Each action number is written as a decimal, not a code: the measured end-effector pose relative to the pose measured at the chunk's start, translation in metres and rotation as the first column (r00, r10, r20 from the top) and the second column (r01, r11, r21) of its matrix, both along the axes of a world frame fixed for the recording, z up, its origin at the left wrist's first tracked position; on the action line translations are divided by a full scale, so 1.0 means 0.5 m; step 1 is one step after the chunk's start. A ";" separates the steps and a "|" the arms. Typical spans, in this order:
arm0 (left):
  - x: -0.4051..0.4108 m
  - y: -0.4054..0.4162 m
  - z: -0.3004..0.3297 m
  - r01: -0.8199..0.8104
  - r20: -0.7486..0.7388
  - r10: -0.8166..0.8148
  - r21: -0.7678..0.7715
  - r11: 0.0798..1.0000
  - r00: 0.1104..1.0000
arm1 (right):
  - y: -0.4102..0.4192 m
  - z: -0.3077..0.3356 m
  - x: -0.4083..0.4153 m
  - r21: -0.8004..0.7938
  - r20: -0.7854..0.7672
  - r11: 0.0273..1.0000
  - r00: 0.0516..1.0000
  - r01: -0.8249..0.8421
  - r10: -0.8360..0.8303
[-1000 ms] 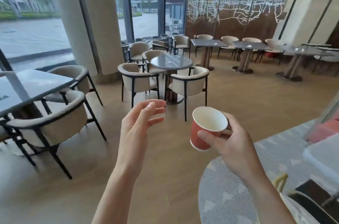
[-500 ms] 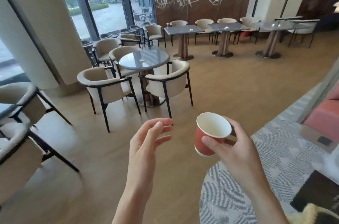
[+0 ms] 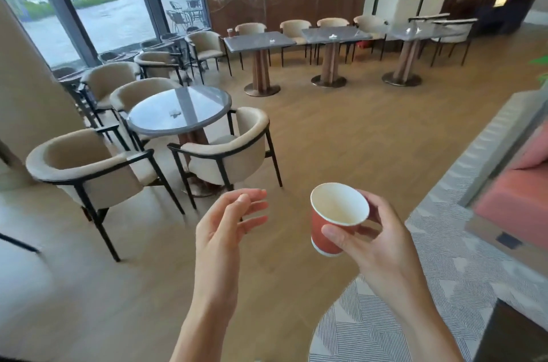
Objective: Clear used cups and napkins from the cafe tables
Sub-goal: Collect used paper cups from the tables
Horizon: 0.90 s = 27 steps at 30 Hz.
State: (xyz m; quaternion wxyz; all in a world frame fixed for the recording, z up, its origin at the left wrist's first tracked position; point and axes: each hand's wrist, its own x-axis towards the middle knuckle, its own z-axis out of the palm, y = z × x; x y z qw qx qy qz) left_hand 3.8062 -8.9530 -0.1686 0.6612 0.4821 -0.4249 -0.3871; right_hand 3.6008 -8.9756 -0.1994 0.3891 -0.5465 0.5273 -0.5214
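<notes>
My right hand (image 3: 376, 240) grips an empty red paper cup (image 3: 332, 222) with a white inside, held upright in front of me. My left hand (image 3: 228, 225) hovers beside it, fingers relaxed and holding nothing. A crumpled napkin (image 3: 177, 114) lies on the round grey table (image 3: 204, 106) ahead. Further back, a red cup (image 3: 230, 32) stands at the far left corner of a square table (image 3: 261, 40), which also carries a small napkin (image 3: 272, 41). Another napkin (image 3: 333, 35) lies on the second square table (image 3: 350, 32), and white bits (image 3: 413, 30) on the third.
Beige armchairs (image 3: 225, 154) ring the round table. A patterned grey rug (image 3: 444, 287) lies at the right, beside a pink sofa (image 3: 516, 192). A thick column (image 3: 26, 89) stands at the left. Wooden floor (image 3: 341, 130) stretches between me and the square tables.
The view has swung to the right and moved closer to the round table; the row of square tables has come more into view. Both hands keep their pose, the right still holding the cup.
</notes>
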 end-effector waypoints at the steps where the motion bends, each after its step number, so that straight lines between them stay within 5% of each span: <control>1: 0.000 -0.048 -0.013 0.012 -0.007 -0.012 0.017 1.000 1.000 | -0.044 -0.010 -0.004 0.008 -0.006 1.000 1.000 0.018 -0.018; 17: 0.012 -0.950 0.017 0.250 -0.029 -0.250 -0.004 0.968 0.968 | -0.844 0.028 -0.006 -0.043 -0.069 0.976 0.974 0.214 -0.217; 27: -0.071 -1.412 -0.075 0.282 0.042 -0.286 0.078 0.956 0.957 | -1.309 -0.058 -0.107 0.016 0.011 0.957 0.957 0.288 -0.288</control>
